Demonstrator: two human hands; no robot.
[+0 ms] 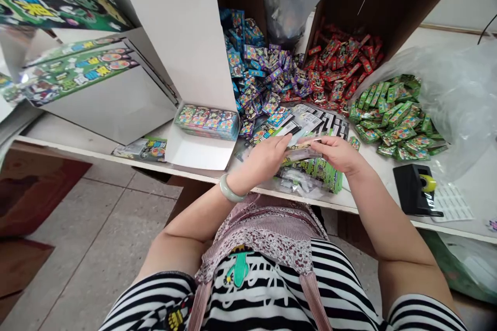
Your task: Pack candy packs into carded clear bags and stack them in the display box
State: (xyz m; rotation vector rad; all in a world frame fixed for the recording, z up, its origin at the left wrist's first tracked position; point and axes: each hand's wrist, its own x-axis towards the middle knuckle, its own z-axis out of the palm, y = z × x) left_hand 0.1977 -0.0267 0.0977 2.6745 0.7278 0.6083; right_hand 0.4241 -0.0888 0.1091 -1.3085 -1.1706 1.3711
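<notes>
The right hand (339,154) pinches a flat packet (302,153) over green-edged cards (328,173) at the table's near side; the left hand (267,159) meets its left end, fingers close together, their grip unclear. Left stands an open white box (196,152); far right, red packets (337,64).

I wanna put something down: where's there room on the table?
A small bare patch of tabletop lies between the right forearm, green packets and tape dispenser. It's crowded around the left hand and right hand, with printed packaging beneath and red packets beyond.
</notes>
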